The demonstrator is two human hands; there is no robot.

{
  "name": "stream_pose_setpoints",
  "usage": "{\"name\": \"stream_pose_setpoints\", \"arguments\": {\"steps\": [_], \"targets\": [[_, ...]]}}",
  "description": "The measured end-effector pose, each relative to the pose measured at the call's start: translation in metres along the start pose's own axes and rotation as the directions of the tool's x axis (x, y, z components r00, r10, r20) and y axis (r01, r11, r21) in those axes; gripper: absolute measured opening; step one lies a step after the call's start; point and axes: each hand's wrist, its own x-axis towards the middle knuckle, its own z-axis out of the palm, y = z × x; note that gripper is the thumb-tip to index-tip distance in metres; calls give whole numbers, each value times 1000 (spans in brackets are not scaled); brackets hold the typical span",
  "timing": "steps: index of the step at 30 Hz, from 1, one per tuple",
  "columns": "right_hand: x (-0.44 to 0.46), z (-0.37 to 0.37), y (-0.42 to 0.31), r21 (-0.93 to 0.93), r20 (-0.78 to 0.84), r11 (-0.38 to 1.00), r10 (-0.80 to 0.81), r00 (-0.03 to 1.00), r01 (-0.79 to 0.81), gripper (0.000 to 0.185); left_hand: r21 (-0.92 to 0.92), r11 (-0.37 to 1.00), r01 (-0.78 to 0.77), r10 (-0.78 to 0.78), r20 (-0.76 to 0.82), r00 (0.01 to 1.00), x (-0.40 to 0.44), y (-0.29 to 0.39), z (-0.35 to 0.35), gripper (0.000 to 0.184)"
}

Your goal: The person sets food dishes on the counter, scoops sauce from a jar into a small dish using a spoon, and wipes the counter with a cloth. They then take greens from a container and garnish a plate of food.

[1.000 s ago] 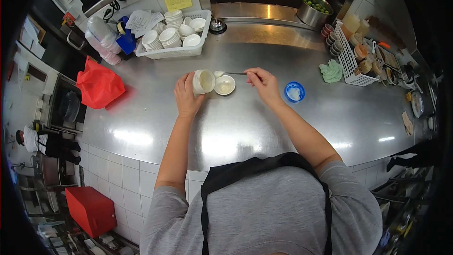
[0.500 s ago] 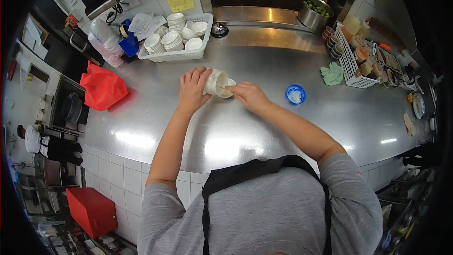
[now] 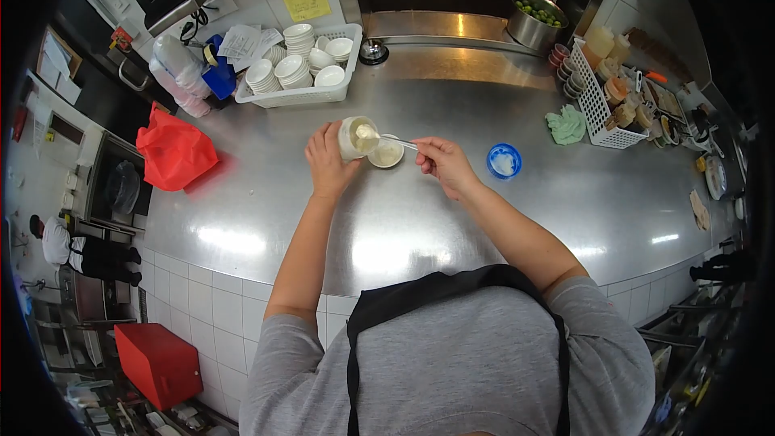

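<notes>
Head view: left grip (image 3: 329, 165) hugs the likely light, slippery jar (image 3: 348, 142) by its side; right grip (image 3: 446, 166) nearby pinches the spoon (image 3: 395, 141).

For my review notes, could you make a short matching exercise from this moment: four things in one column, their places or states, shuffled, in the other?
Things
1. Jar
2. Spoon
3. Small dish
4. Round lid

Places and states
A. Blue, lying on the counter beyond the right hand
B. Pinched in the right hand, a pale lump on its end
C. White, resting on the counter between the hands
D. Gripped by the left hand, its mouth uncovered

Right pairs: 1-D, 2-B, 3-C, 4-A
</notes>
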Motion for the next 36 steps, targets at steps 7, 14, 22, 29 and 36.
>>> {"name": "stream_pose_setpoints", "arguments": {"steps": [7, 14, 22, 29, 36], "targets": [[8, -7, 4, -345, -78, 907, -284, 956, 242, 16, 16, 994, 112, -112, -32, 993, 0, -18, -8, 83], [15, -18, 20, -871, 451, -186, -671, 589, 455, 19, 24, 992, 123, -121, -82, 989, 6, -22, -21, 83], [15, -20, 12, -844, 512, -261, -647, 564, 468, 22, 48, 994, 99, -97, -52, 994, -4, -24, -16, 83], [6, -16, 1, -899, 338, -61, -727, 597, 435, 14, 31, 997, 65, -66, 36, 997, -7, -17, -17, 81], [6, 4, -20, -826, 259, 113, -793, 551, 553, 12, -22, 1000, 21, -19, 63, 998, 1, -9, -16, 81]]}}
